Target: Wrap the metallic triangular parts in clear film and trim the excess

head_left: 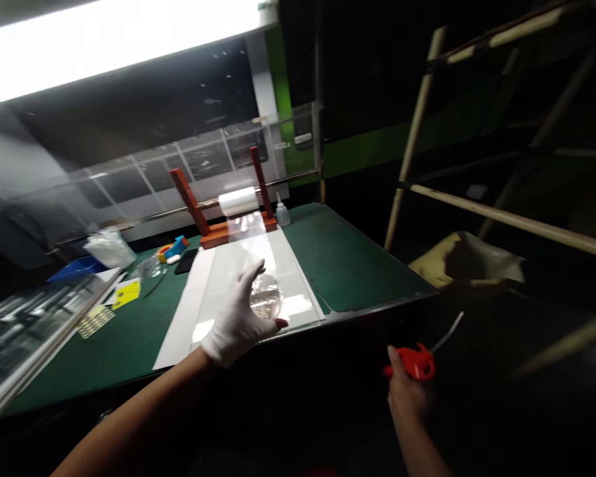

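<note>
My left hand [236,311], in a white glove with a red-tipped finger, is shut on a transparent round disc [267,297] held by its edge above a white sheet [298,291] on the green work mat [350,255]. My right hand [410,394], bare and off the mat's front edge, grips a red air blow gun [413,362] with a thin metal nozzle pointing up and right. Behind the disc, a white roll of film [238,201] sits on a red-orange wooden stand [218,233], and a transparent film strip [247,226] hangs from it.
A dropper bottle [282,214] stands right of the stand. Left on the mat lie a black phone [185,261], a blue-and-yellow tape dispenser [173,249], a plastic bag [110,248] and a yellow label [126,293]. A glass panel [34,328] lies at left; a pale wooden frame [496,152] stands at right.
</note>
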{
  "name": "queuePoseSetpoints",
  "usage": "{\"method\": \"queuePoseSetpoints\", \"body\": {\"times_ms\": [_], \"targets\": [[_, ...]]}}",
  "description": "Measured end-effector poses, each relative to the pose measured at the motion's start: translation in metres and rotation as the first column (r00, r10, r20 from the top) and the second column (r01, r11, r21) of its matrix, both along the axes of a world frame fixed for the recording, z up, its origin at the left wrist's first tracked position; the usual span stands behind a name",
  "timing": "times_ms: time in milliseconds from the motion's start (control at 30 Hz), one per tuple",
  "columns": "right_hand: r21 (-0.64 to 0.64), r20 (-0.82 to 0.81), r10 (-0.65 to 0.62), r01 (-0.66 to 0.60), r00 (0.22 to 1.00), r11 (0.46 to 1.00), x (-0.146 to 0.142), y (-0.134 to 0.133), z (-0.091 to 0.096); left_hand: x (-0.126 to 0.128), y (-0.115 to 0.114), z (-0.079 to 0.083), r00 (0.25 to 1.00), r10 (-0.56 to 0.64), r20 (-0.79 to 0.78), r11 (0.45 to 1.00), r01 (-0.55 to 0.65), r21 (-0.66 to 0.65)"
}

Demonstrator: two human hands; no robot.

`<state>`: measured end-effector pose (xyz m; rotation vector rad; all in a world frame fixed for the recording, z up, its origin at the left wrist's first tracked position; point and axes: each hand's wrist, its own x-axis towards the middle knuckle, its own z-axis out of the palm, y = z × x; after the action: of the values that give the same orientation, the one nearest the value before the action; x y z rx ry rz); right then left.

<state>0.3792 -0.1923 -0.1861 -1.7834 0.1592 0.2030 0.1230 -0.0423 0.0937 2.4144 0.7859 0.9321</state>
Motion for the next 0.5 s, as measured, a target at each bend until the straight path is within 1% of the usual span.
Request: {"method": "queuePoseSetpoints", "body": {"times_ms": [33,67,100,167,233,267,300,367,500], "targets": [[0.014,0.004,-0.050,0.050,0.999,0.999,0.011,0.007,0.000,0.000,-0.011,-0.007,0.999,-0.040,0.008,0.987,0.041,-0.154],[0.042,0.020,-0.087,0.087,0.996,0.995,0.021,0.014,-0.002,-0.001,-0.023,-0.015,0.996,-0.087,0.007,0.950,0.085,-0.300],[0.069,0.040,-0.119,0.116,0.992,0.991,0.030,0.021,-0.005,-0.002,-0.036,-0.022,0.991,-0.135,0.000,0.900,0.122,-0.419],[0.112,0.071,-0.141,0.133,0.987,0.985,0.043,0.034,-0.015,-0.005,-0.059,-0.037,0.975,-0.220,0.008,0.762,0.177,-0.623],[0.138,0.089,-0.139,0.126,0.986,0.982,0.050,0.043,-0.024,-0.006,-0.078,-0.049,0.960,-0.277,0.033,0.623,0.206,-0.754],[0.145,0.092,-0.137,0.122,0.986,0.982,0.051,0.046,-0.027,-0.006,-0.086,-0.054,0.955,-0.294,0.043,0.572,0.212,-0.792],[0.149,0.093,-0.135,0.120,0.986,0.982,0.051,0.047,-0.030,-0.005,-0.091,-0.058,0.952,-0.304,0.048,0.539,0.213,-0.815],[0.158,0.098,-0.146,0.130,0.984,0.979,0.047,0.046,-0.032,-0.003,-0.098,-0.065,0.949,-0.311,0.048,0.503,0.207,-0.839],[0.199,0.140,-0.189,0.159,0.972,0.967,0.038,0.026,-0.030,-0.004,-0.099,-0.077,0.946,-0.320,0.052,0.492,0.213,-0.844]]}}
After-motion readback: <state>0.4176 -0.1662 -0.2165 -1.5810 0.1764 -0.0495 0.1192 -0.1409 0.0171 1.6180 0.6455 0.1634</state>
